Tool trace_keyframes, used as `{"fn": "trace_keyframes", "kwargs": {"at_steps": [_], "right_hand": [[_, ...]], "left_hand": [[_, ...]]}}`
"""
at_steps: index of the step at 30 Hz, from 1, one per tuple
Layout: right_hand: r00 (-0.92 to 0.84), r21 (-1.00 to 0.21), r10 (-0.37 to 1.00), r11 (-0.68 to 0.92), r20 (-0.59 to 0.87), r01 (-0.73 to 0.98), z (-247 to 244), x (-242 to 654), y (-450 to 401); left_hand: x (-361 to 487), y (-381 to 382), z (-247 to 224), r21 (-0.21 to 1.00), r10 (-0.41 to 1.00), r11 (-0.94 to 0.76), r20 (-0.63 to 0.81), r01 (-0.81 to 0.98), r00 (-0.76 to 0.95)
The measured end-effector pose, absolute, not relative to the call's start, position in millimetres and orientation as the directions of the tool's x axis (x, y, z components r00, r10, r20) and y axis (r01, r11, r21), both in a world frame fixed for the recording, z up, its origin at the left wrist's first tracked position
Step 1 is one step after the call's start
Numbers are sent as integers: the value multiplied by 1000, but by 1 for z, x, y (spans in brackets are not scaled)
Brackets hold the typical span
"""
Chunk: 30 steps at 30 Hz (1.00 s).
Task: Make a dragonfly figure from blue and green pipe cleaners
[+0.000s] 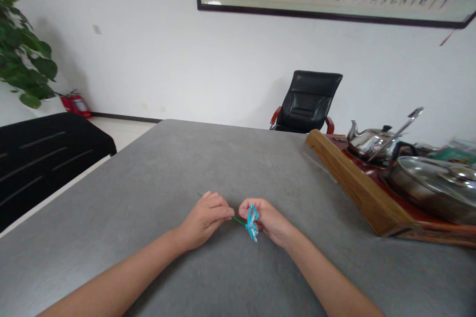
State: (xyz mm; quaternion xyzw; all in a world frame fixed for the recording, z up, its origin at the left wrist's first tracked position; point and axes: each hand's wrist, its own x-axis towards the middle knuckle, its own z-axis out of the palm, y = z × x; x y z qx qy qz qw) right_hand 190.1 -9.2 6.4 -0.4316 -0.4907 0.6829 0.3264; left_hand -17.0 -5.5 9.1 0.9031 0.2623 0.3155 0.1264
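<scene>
A small craft flower [252, 224] with bright blue, silvery-edged petals is held just above the grey table. My left hand [208, 218] is closed on its thin green stem [238, 220], and the stem's dark end sticks out behind the knuckles. At the flower's head, my right hand [268, 220] has its fingers curled in and touching the petals. The petals hide part of those fingertips, so their exact hold is hard to make out.
On the right of the grey table [223, 158] stands a wooden tea tray [345, 183] bearing a steel kettle [372, 141] and a lidded pan [435, 188]. A black chair [308, 99] is behind the table, another black chair [48, 153] at the left.
</scene>
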Motion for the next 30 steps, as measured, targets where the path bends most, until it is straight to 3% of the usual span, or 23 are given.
{"fn": "trace_keyframes", "kwargs": {"at_steps": [4,8,12,15,18,23,27,30], "right_hand": [[-478,-932,821,-363,-313,-14,6,198,-6],[-510,-946,812,-325,-284,10,9,200,-6],[-413,-980,903,-42,-121,194,17,196,-9],[-313,-835,942,264,117,483,27,192,-14],[-322,-604,898,440,300,664,34,186,-21],[-371,-382,840,518,396,766,29,180,-31],[-382,-340,825,531,416,776,20,177,-34],[-355,-404,837,521,418,752,17,174,-35]], "left_hand": [[-16,-8,10,299,477,-878,470,374,743],[-14,-8,9,126,419,-905,423,405,803],[-13,-6,7,1,409,-893,421,450,810],[-14,-4,5,-35,438,-863,446,504,781],[-16,-3,5,-43,489,-818,474,573,732],[-17,-3,2,-6,605,-717,491,697,627],[-17,-5,-1,100,730,-629,418,771,541],[-16,-5,-2,192,780,-589,389,785,490]]}}
